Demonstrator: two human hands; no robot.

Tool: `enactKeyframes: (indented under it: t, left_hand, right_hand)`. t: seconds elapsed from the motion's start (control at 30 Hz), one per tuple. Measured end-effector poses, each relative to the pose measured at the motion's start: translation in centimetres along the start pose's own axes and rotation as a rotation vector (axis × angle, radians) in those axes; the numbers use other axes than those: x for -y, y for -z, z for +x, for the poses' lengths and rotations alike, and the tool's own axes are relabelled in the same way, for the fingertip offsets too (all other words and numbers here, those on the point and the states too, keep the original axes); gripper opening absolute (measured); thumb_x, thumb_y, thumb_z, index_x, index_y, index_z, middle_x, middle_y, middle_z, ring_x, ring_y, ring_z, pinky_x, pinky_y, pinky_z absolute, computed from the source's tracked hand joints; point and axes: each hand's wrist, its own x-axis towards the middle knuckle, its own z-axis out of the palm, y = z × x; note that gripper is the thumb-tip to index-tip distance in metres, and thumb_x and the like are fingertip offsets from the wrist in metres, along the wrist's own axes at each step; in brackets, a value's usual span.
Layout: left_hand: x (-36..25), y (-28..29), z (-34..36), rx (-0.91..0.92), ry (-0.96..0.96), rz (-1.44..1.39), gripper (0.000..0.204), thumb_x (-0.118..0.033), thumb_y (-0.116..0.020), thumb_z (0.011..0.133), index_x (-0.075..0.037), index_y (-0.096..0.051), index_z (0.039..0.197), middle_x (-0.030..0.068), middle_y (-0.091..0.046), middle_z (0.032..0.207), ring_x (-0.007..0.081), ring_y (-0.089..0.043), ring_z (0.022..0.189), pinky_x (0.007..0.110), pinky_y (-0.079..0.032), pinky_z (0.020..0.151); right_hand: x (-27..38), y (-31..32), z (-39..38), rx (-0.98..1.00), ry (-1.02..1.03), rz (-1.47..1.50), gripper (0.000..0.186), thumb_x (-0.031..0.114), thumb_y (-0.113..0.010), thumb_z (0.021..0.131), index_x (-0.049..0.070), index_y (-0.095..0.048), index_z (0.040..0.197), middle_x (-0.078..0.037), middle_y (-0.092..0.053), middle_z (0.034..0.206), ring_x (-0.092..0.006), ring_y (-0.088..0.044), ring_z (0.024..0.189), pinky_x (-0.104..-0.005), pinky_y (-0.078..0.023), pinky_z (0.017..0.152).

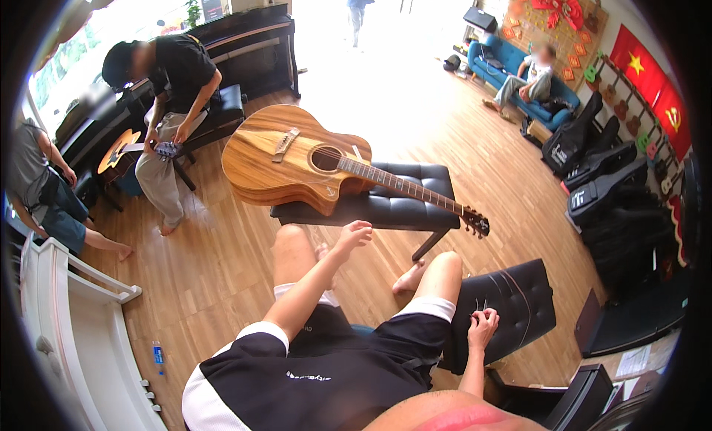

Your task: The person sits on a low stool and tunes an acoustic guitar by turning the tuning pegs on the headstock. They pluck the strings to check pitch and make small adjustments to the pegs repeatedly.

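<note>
An acoustic guitar (274, 175) with a wood-grain top lies face up on a black tufted bench (415, 180) in front of me. Its neck (404, 184) points to the right, and the dark headstock (475, 221) juts past the bench. My left hand (354, 236) is held just on the near side of the guitar body, fingers loosely stretched and holding nothing. Over a second black tufted seat (530, 301) at my right, the fingers of my right hand (483, 326) close around a small dark item with thin metallic prongs. Thin guitar string (521, 289) lies across that seat.
A person (182, 83) with another guitar (117, 155) sits by a dark upright piano (256, 53); someone else stands at far left. A white piano (89, 335) is at near left. Guitar bags (604, 183) line the right wall. Another person sits on a blue sofa (508, 57).
</note>
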Motion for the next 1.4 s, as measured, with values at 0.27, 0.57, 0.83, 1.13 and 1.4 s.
enactKeyframes:
  t: [0.27,0.57,0.83,1.13,1.4]
  left_hand:
    - [-3.1,4.2,1.8,-0.108,-0.66,0.019,0.012,0.001,-0.059,0.086,-0.002,-0.068,0.093,0.0033,-0.067,0.084,0.0079,-0.063,0.07,0.022,-0.05,0.059]
    - [-16.1,18.9,-1.0,-1.376,-1.254,0.717,0.015,-0.002,-0.068,0.072,-0.006,-0.065,0.086,0.0087,-0.063,0.098,0.0255,-0.056,0.099,0.038,-0.044,0.086]
    - [-9.1,29.0,1.5,-1.391,-0.345,-0.178,0.093,-0.039,-0.077,0.079,-0.003,-0.021,0.145,0.0213,-0.041,0.128,0.0324,-0.043,0.121,0.043,-0.035,0.104]
    - [-8.7,29.8,3.6,-1.222,-0.458,-0.435,0.088,-0.034,-0.068,0.082,0.0,-0.019,0.147,0.0205,-0.04,0.136,0.0319,-0.046,0.123,0.044,-0.043,0.1]
    - [-9.1,28.6,4.5,-1.274,-0.514,-0.465,0.078,-0.036,-0.062,0.085,0.0,-0.025,0.144,0.0179,-0.037,0.137,0.0299,-0.043,0.124,0.042,-0.038,0.103]
  right_hand:
    - [8.5,3.5,3.9,-0.248,0.207,0.242,0.011,0.0,-0.055,0.087,0.001,-0.054,0.098,-0.018,-0.055,0.108,-0.0385,-0.056,0.101,-0.0456,-0.045,0.087]
    - [26.4,1.8,12.7,0.224,-0.029,1.214,0.009,0.013,-0.036,0.105,0.007,-0.042,0.107,-0.016,-0.063,0.104,-0.0203,-0.064,0.092,-0.0323,-0.051,0.086]
    - [43.9,-6.1,21.3,0.671,0.218,1.813,0.015,0.021,-0.045,0.093,0.006,-0.045,0.097,-0.016,-0.056,0.091,-0.028,-0.055,0.09,-0.0416,-0.043,0.086]
    - [53.3,-13.2,25.3,0.77,0.177,1.811,0.026,0.029,-0.043,0.098,0.009,-0.04,0.081,-0.011,-0.051,0.076,-0.0218,-0.048,0.074,-0.0365,-0.04,0.073]
    - [59.9,-18.8,28.6,0.863,0.223,1.684,0.025,0.017,-0.042,0.089,0.001,-0.053,0.105,-0.009,-0.053,0.078,-0.0197,-0.052,0.071,-0.0325,-0.043,0.07]
